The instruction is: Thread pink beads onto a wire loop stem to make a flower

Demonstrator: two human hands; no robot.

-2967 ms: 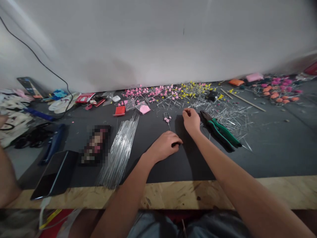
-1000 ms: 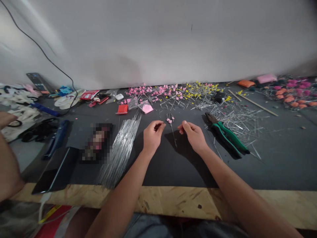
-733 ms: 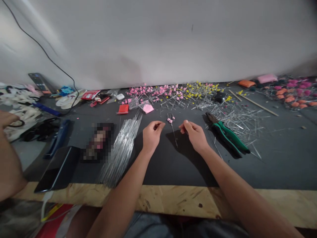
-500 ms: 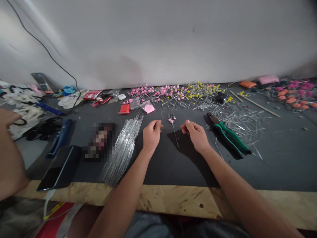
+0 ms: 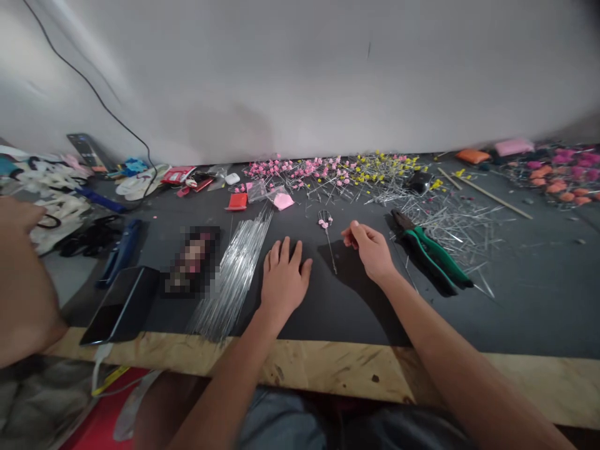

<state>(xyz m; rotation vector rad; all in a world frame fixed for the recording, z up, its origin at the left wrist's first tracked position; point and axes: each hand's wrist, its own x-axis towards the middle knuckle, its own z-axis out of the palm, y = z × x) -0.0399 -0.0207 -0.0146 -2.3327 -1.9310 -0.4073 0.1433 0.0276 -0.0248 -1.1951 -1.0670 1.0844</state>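
My left hand [image 5: 285, 278] lies palm down on the dark table top with its fingers stretched and spread, just right of a bundle of straight silver wires [image 5: 237, 275]. My right hand [image 5: 370, 249] is curled, thumb pressed to the fingers; what it holds, if anything, is hidden. Between the hands lies a wire piece [image 5: 329, 240] with a looped top, small pink pieces on it and a twisted stem, touched by neither hand. Right of my right hand rest green-handled pliers [image 5: 434, 256].
Behind lie pink-tipped wires [image 5: 300, 172], yellow-tipped wires [image 5: 384, 167] and, nearer the pliers, loose wire scraps [image 5: 459, 222]. A red packet [image 5: 237, 201] and a pink packet [image 5: 283, 200] sit mid-table. A phone [image 5: 122, 306] stands at left, near another person's arm [image 5: 23, 287].
My left hand has gone from closed fingers to flat and spread, and has come down nearer the table's front edge. My right hand and the looped wire piece have stayed about where they were.
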